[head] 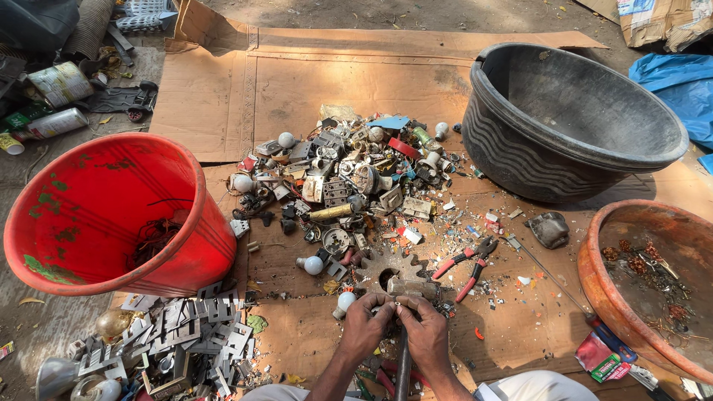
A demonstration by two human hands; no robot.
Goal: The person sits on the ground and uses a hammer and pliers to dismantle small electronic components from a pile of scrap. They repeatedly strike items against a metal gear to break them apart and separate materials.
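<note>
**Both hands closed on a small metal part at the near edge of the scrap pile**

Nearest the camera, the left hand (364, 324) and right hand (425, 332) met fingertip to fingertip, both pressed together and pinching a small metal part (407, 291) between them. The part sat just in front of a toothed metal gear (386, 266) lying flat on the cardboard sheet (327, 89) that covered the ground. A dark rod (402, 367) ran upright between the wrists, below the hands.

To the left of the hands lay a heap of grey metal laminations (186, 327), with a white bulb (344, 301) between heap and hands. To the right, red-handled pliers (468, 263) rested on the cardboard, jaws pointing away from the person.

At the far right, an orange basin (616, 312) held bits of copper wire (642, 267). At the left, a red bucket (200, 245) stood tilted, its mouth facing the camera, with dark wire inside.

Beyond the gear, a mixed scrap pile (349, 178) of switches, sockets, bulbs and broken plastic spread across the cardboard. Further off on the right stood a large black tub (512, 156), its visible interior bare. Behind it, a blue plastic sheet (676, 82) showed at the edge of view.
</note>
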